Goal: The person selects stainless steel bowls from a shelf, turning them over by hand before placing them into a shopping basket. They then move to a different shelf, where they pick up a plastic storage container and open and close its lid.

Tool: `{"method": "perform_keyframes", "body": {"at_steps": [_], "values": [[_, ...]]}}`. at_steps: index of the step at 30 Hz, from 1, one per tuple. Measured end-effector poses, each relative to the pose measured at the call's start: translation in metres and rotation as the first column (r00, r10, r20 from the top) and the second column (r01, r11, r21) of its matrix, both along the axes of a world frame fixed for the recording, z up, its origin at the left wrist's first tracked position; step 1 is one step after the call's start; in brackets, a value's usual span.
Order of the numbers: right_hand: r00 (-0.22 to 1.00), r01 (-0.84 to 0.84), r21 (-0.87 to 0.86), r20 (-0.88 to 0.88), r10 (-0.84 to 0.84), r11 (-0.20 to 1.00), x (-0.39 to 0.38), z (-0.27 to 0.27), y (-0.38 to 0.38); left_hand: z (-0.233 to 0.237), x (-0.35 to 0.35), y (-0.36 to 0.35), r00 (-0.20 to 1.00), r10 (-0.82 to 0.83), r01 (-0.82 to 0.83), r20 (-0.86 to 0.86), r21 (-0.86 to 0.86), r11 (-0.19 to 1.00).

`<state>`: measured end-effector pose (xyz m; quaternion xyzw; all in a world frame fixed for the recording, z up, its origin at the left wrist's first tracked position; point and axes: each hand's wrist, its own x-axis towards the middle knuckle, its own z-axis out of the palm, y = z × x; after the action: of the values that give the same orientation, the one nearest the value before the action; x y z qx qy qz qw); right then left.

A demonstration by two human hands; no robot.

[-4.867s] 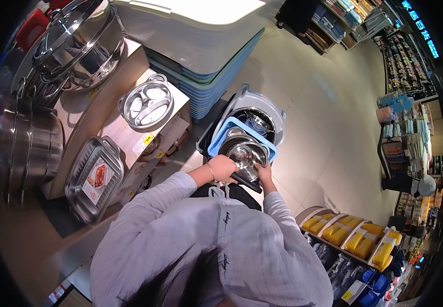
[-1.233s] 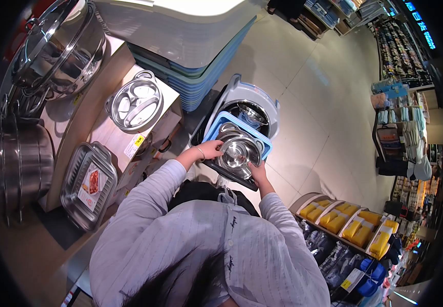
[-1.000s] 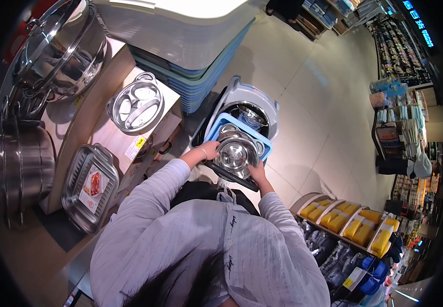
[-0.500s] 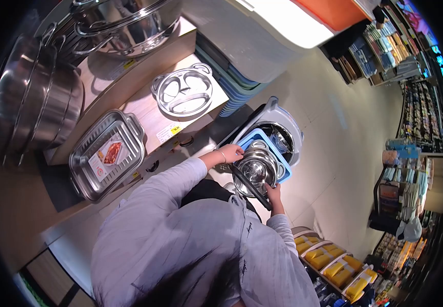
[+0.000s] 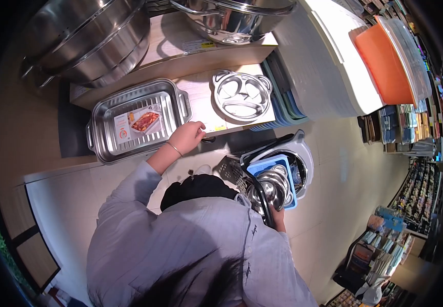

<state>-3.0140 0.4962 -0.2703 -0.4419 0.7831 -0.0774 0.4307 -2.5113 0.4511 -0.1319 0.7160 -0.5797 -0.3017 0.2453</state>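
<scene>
My left hand [image 5: 188,137] hovers at the shelf's front edge, its fingers loosely bent and nothing visible in them. To its left lies a ribbed stainless steel baking tray [image 5: 167,146] with a picture label; beyond it on the right is a bear-shaped steel divided plate [image 5: 243,97]. My right hand [image 5: 278,220] grips the edge of a shiny steel bowl [image 5: 263,193], its fingers partly hidden. That bowl sits with bear-eared steel plates [image 5: 284,176] and a blue plastic tray [image 5: 292,200] in a shopping basket [image 5: 231,170], whose black handle [image 5: 260,190] crosses close by.
Large steel pots [image 5: 124,51] and a lidded pot [image 5: 231,23] stand on the raised shelf [image 5: 190,59]. A grey tub [image 5: 306,148] holds more items by the basket. White bins [image 5: 329,66] and an orange bin [image 5: 385,61] stand at upper right; stocked racks [image 5: 411,204] line the far right.
My left hand has left the bowls and swung left to the shelf edge. My right hand stays at the bowl. The view has turned toward the shelf.
</scene>
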Motion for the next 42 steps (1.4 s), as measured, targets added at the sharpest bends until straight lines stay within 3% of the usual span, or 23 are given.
{"method": "perform_keyframes", "body": {"at_steps": [3,6,10,12,15,16,18,19,20,22,23,24,25,26,28,29,30,31,32,34,36,38,42], "values": [[0.991,-0.032,0.029,0.127,0.028,0.999,-0.023,-0.031,0.0,0.027,0.0,0.015,1.0,-0.01,0.011,-0.015,0.09,0.996],[0.992,-0.058,0.0,0.113,0.058,0.998,-0.028,-0.036,0.0,0.012,-0.001,0.024,0.999,-0.014,0.014,0.046,-0.003,1.0],[0.977,-0.149,0.051,0.164,0.139,0.987,-0.005,0.005,-0.003,0.016,-0.01,0.025,0.972,-0.1,0.101,0.212,0.007,0.995],[0.966,-0.133,0.149,-0.202,0.162,0.98,0.015,0.04,0.001,0.017,-0.016,0.027,0.956,-0.139,0.135,0.26,0.032,0.99],[0.913,-0.075,0.049,-0.399,0.088,0.996,0.016,0.066,0.016,0.012,-0.028,0.022,0.945,-0.213,0.2,0.247,0.078,0.977],[0.918,-0.035,0.032,-0.394,0.045,0.999,0.022,0.078,0.019,0.013,-0.036,0.018,0.916,-0.296,0.279,0.27,0.1,0.955],[0.998,0.0,-0.293,-0.065,-0.02,0.956,0.041,0.111,0.03,0.01,-0.064,0.006,0.882,-0.462,0.457,0.098,0.067,0.887],[0.984,-0.175,-0.381,-0.085,0.154,0.908,0.054,0.128,0.035,0.007,-0.083,0.0,0.83,-0.558,0.557,0.017,-0.081,0.827],[0.967,-0.175,-0.243,0.137,0.213,0.954,0.061,0.139,0.037,0.008,-0.105,-0.006,0.755,-0.653,0.627,-0.058,-0.228,0.745],[0.943,-0.329,-0.24,-0.029,0.332,0.913,0.073,0.148,0.038,0.016,-0.151,-0.017,0.623,-0.782,0.741,-0.015,-0.307,0.597],[0.957,-0.288,-0.248,-0.031,0.289,0.925,0.072,0.146,0.037,0.017,-0.172,-0.022,0.52,-0.851,0.817,0.07,-0.332,0.472],[0.917,-0.399,-0.238,-0.124,0.38,0.885,0.07,0.138,0.032,0.013,-0.191,-0.026,0.41,-0.898,0.875,0.16,-0.346,0.338],[0.861,-0.503,-0.209,-0.211,0.464,0.839,0.066,0.129,0.028,-0.008,-0.211,-0.024,0.318,-0.92,0.917,0.227,-0.319,0.239],[0.851,-0.522,-0.277,-0.111,0.513,0.806,0.061,0.12,0.025,-0.042,-0.229,-0.019,0.194,-0.936,0.966,0.293,-0.222,0.131],[0.901,-0.41,-0.162,0.077,0.426,0.898,0.056,0.113,0.026,-0.041,-0.249,-0.014,0.139,-0.954,0.988,0.265,0.025,0.151],[0.93,-0.303,-0.149,0.167,0.326,0.941,0.056,0.116,0.028,-0.039,-0.258,-0.018,0.111,-0.959,0.992,0.262,0.024,0.122],[0.926,-0.353,-0.242,0.05,0.375,0.904,0.056,0.116,0.03,-0.037,-0.263,-0.024,0.218,-0.967,0.974,0.134,0.03,0.224],[0.936,-0.331,-0.23,0.04,0.349,0.915,0.057,0.116,0.029,-0.037,-0.267,-0.032,0.325,-0.946,0.944,0.008,0.053,0.325],[0.945,-0.311,-0.218,0.032,0.325,0.925,0.058,0.117,0.026,-0.038,-0.27,-0.038,0.311,-0.95,0.949,0.013,0.054,0.311],[0.956,-0.278,-0.231,0.028,0.292,0.933,0.056,0.119,0.021,-0.04,-0.274,-0.046,0.14,-0.972,0.974,0.188,0.148,0.169],[0.958,-0.277,-0.24,0.006,0.287,0.93,0.053,0.118,0.016,-0.038,-0.279,-0.056,0.154,-0.978,0.977,0.141,0.124,0.172],[0.961,-0.265,-0.266,0.004,0.277,0.927,0.042,0.115,0.005,-0.035,-0.293,-0.073,0.065,-0.998,0.956,-0.018,0.288,0.057],[0.963,-0.268,-0.271,-0.049,0.265,0.924,0.029,0.114,-0.018,-0.039,-0.308,-0.101,0.023,-1.0,0.962,-0.013,0.272,0.019]]}}
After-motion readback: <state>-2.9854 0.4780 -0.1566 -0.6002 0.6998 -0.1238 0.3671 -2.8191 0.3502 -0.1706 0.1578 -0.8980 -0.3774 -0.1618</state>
